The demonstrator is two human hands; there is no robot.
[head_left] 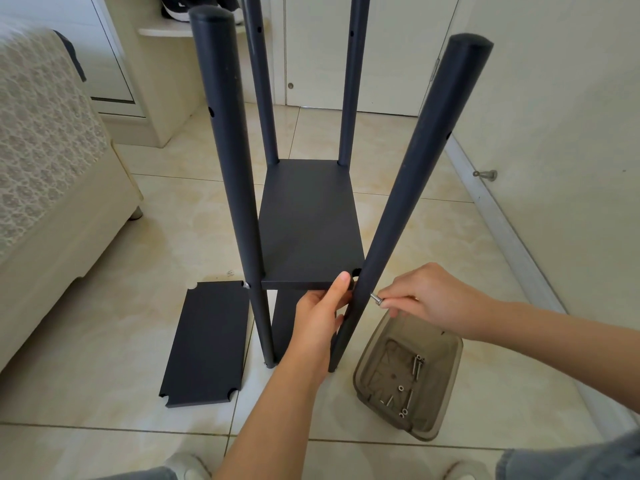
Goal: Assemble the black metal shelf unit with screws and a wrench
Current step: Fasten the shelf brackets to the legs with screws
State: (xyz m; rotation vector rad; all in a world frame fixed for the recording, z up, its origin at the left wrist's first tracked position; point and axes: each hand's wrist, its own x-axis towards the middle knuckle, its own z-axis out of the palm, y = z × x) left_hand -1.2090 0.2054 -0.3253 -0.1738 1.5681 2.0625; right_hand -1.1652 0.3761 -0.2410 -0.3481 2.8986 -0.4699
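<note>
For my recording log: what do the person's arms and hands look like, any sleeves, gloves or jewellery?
The left hand and right hand are bare: no gloves, rings, watch or bracelet visible. No sleeves show anywhere up to the frame's edge.

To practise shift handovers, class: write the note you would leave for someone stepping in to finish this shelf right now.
Left hand: grips the shelf panel at its near right corner, beside the front right post.
Right hand: pinches a screw, tip at that post's side.
Done: four posts are up at the panel's corners; the front left post seems to be screwed on already.
Left: drive this screw, fit the spare panel lying on the floor, tighten everything.
More screws lie in the tinted tray under the right hand. No wrench in view.
</note>
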